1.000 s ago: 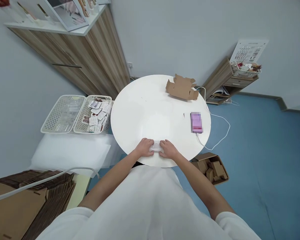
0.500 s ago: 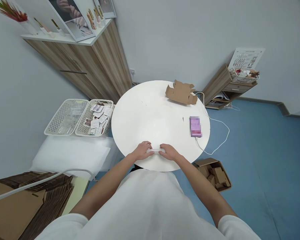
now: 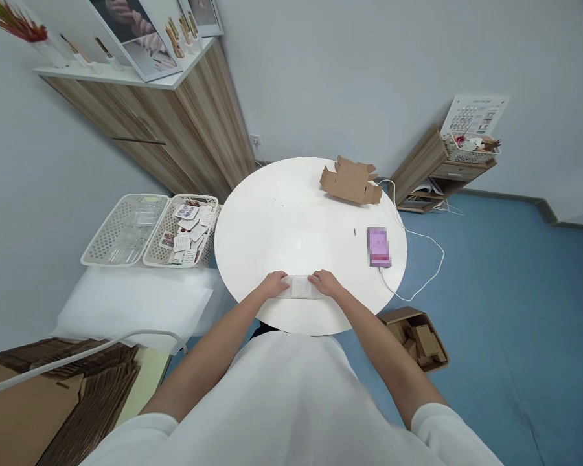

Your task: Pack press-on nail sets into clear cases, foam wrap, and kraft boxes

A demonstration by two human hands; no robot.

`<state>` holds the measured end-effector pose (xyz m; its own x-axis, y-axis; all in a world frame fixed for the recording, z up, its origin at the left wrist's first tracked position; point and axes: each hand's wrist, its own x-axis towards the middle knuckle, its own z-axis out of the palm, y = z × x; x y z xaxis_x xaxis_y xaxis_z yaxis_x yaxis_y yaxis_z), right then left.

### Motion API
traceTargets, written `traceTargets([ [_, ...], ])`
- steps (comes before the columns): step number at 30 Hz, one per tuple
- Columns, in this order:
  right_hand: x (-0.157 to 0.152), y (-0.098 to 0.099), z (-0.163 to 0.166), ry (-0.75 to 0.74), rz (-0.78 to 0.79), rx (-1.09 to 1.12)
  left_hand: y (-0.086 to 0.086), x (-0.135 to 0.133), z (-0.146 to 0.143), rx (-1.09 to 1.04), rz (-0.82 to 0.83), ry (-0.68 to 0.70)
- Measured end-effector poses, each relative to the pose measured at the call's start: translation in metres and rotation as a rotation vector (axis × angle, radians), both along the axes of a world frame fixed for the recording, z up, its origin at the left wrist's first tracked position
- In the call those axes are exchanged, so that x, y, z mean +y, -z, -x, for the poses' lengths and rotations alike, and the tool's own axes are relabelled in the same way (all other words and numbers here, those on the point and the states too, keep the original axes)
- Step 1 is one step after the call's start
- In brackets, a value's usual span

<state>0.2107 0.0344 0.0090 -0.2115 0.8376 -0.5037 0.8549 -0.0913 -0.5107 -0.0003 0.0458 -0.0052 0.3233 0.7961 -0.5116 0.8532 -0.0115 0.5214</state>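
A small flat white packet [image 3: 301,287] lies at the near edge of the round white table [image 3: 291,213]. My left hand [image 3: 274,285] grips its left end with curled fingers. My right hand [image 3: 324,283] grips its right end the same way. The packet's middle shows between the two hands. Farther back on the table sit a partly folded brown cardboard box [image 3: 350,180] and a phone [image 3: 379,246] with a pink screen, plugged into a white cable [image 3: 420,259].
Two white mesh baskets [image 3: 126,230] stand left of the table, one holding several small cards [image 3: 189,230]. Flat cardboard sheets [image 3: 48,395] are stacked at the lower left. A carton of small boxes [image 3: 415,336] sits on the blue floor. A wooden cabinet [image 3: 175,123] is behind.
My hands have slid apart along the packet, so more of its middle now shows. The view shifted slightly.
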Motion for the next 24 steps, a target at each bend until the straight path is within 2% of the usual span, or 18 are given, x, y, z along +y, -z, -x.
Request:
traceTargets([
  [3,-0.001,0.006,-0.005,0.078,-0.053,-0.077,0.001,-0.002,0.005,0.048,-0.019,-0.054],
  [6,-0.008,0.011,-0.017,0.174,-0.191,-0.177,0.000,-0.008,0.013,0.087,-0.057,-0.097],
  [9,-0.017,0.010,-0.028,0.222,-0.355,-0.223,-0.005,-0.015,0.019,0.112,-0.229,-0.133],
  [11,-0.023,0.007,-0.026,0.159,-0.451,-0.192,-0.008,-0.018,0.019,0.069,-0.382,-0.086],
  [13,-0.028,0.003,-0.016,-0.012,-0.498,-0.116,-0.010,-0.022,0.015,-0.003,-0.455,0.051],
  [15,-0.033,0.001,-0.002,-0.212,-0.492,-0.049,-0.010,-0.025,0.008,-0.044,-0.441,0.208],
  [17,-0.037,0.002,0.011,-0.325,-0.463,-0.030,-0.009,-0.028,0.000,-0.039,-0.396,0.285],
  [21,-0.045,0.007,0.023,-0.318,-0.421,-0.067,-0.009,-0.035,-0.006,-0.035,-0.368,0.286],
  [24,-0.056,0.002,0.020,-0.350,-0.394,-0.028,-0.012,-0.042,-0.001,-0.097,-0.363,0.310],
])
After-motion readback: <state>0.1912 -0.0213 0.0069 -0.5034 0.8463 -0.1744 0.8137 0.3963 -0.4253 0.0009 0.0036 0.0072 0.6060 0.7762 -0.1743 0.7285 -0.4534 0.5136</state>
